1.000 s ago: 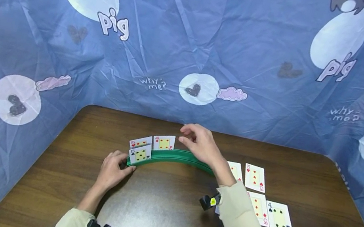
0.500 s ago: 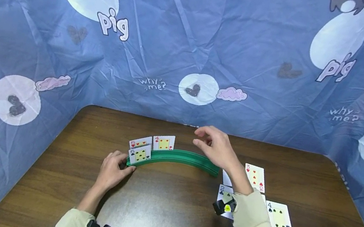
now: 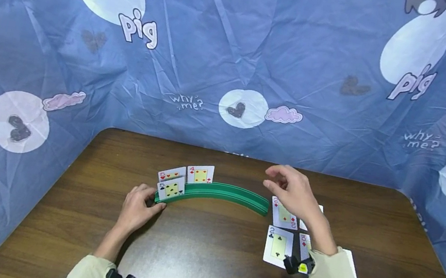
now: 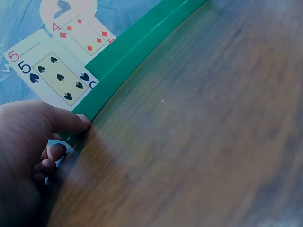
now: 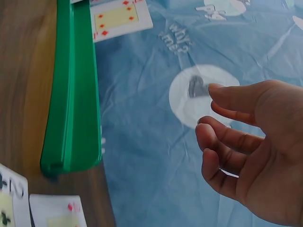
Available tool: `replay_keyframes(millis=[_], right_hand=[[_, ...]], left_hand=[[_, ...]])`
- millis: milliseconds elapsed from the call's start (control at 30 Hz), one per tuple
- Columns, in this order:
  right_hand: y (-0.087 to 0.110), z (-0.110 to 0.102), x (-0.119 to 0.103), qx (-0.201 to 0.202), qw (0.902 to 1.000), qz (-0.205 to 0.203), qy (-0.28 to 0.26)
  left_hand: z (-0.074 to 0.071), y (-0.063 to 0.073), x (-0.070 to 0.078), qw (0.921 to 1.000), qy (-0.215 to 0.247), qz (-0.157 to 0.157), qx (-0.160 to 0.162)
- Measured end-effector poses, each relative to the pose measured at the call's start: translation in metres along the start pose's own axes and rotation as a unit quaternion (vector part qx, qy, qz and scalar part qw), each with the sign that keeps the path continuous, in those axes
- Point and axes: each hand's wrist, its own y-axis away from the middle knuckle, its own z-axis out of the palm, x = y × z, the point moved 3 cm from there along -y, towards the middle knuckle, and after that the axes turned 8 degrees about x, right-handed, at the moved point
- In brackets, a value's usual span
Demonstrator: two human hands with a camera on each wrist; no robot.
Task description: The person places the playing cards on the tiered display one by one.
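A curved green card holder (image 3: 227,193) stands on the table. My left hand (image 3: 137,211) pinches its left end, the thumb on the near face in the left wrist view. Slotted in that end are the five of spades (image 3: 171,189) and, partly hidden behind it, the five of hearts (image 3: 171,173). Just right of them stands the four of diamonds (image 3: 201,174). My right hand (image 3: 295,190), fingers loosely bent and holding nothing, hovers over the loose cards past the holder's right end. The two of diamonds (image 3: 283,216) and two of clubs (image 3: 278,247) lie face up there.
Beneath the right arm lie more cards, partly covered: a red diamond card (image 3: 304,243) and a white card edge (image 3: 353,269). A blue printed cloth (image 3: 236,62) hangs behind the brown wooden table (image 3: 195,252).
My right hand has moved rightward, away from the holder and over the loose cards, uncovering the two of diamonds and two of clubs. The left hand keeps its place on the holder.
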Motion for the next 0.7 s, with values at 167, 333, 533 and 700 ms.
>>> replay_keyframes(millis=[167, 333, 533, 700], right_hand=[[0.011, -0.01, 0.014, 0.009, 0.9998, 0.01, 0.013], [0.023, -0.019, 0.026, 0.009, 0.9992, 0.023, 0.032], [0.038, -0.031, 0.041, 0.013, 0.9979, 0.045, 0.045], [0.051, -0.038, 0.056, 0.013, 0.9959, 0.066, 0.061]], left_hand=[[0.0, 0.0, 0.0, 1.0, 0.001, -0.003, -0.001], [0.0, 0.0, 0.0, 1.0, 0.0, -0.005, -0.003], [0.001, 0.0, -0.001, 1.0, 0.003, -0.006, -0.005], [0.001, 0.0, -0.002, 1.0, 0.004, -0.004, -0.005]])
